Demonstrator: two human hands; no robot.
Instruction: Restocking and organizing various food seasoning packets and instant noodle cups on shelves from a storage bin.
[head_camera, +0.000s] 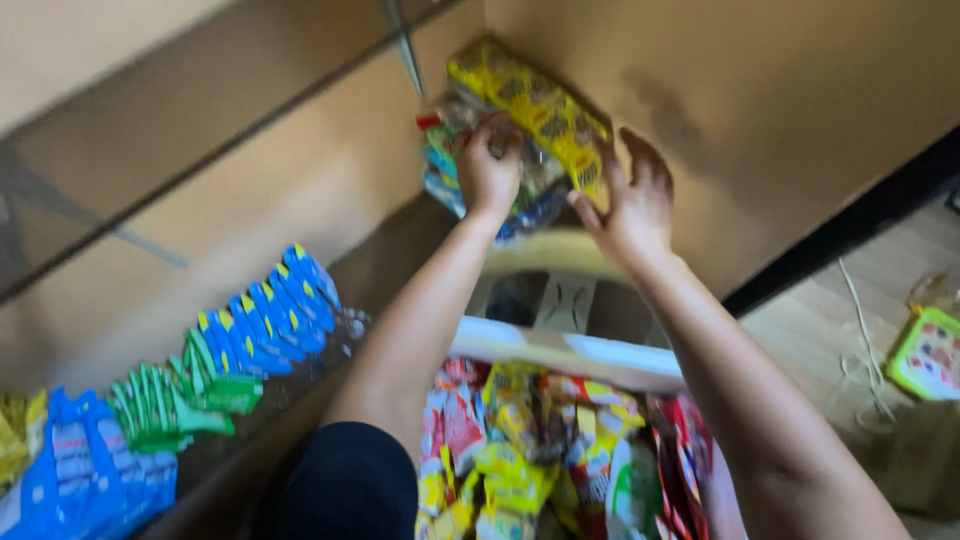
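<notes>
Both my arms reach forward into the corner of a tan shelf. My left hand (487, 168) is closed on a bundle of clear and coloured snack packets (447, 165) against the back wall. My right hand (632, 203) has its fingers spread against a long yellow packet strip (535, 106) that lies slanted on top of that bundle. The picture is blurred by motion, so the exact grip of the right hand is unclear.
A row of blue packets (268, 318), green packets (165, 398) and more blue ones (85, 470) stands along the shelf at left. A white-rimmed box (570, 352) full of mixed snack packets (540, 455) sits below my arms. Wooden floor with a yellow-green item (928, 352) lies at right.
</notes>
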